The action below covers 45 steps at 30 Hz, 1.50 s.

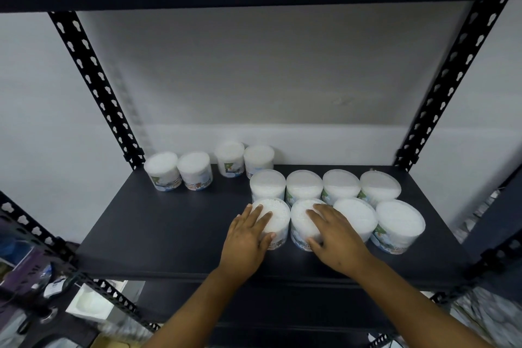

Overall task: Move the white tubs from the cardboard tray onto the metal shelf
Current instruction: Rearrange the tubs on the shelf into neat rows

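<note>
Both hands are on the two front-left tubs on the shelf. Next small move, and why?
Probably let go and pull both hands back. The left hand and right hand each grip a tub already standing on the metal shelf, in line with the front row.

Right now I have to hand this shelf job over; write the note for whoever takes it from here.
Left hand: grips the front-left tub from above, on the shelf.
Right hand: grips the next tub, same row.
Tubs: twelve on the shelf. Four at the back left, a middle row of four, a front row of four including the two held.
Done: twelve tubs stand upright on the shelf.
Left: let go of the two held tubs. The cardboard tray is out of view, so check whether any tubs remain in it.
</note>
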Motion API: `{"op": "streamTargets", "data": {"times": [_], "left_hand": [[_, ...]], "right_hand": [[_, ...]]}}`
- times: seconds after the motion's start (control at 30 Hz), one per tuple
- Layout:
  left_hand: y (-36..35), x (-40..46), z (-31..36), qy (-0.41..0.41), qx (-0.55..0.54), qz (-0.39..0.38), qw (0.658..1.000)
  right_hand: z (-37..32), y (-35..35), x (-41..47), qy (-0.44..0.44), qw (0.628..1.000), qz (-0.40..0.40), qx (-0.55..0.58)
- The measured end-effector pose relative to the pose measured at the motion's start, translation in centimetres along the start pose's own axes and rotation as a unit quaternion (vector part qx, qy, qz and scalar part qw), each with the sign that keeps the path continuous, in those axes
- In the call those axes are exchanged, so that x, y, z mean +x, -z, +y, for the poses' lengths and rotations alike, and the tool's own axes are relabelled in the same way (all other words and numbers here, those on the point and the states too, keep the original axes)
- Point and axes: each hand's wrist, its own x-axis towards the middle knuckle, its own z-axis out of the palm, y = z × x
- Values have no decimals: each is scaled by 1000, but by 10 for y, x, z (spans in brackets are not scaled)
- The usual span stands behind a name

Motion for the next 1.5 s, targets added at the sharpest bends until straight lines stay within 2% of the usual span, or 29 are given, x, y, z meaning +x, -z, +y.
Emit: {"op": "streamTargets", "data": {"times": [0.23,0.47,0.73,0.9,1.07,1.5], "left_hand": [[1,0,3,5,-40,30,999],[19,18,-2,41,-16,1,999],[42,57,-34,50,-15,28,998],[56,96,-63,38,26,28,999],[67,138,-89,51,15,-18,998],[71,204,-147,-6,91,-37,995]], "right_hand": [[-5,7,4,-13,999,21,38],[-22,17,31,-17,999,25,38],[-46,18,86,-27,999,13,39],[-59,17,129,-51,999,8,17],[-67,11,172,-97,995,-22,13],[-77,-3,232,-121,992,-23,26]]}}
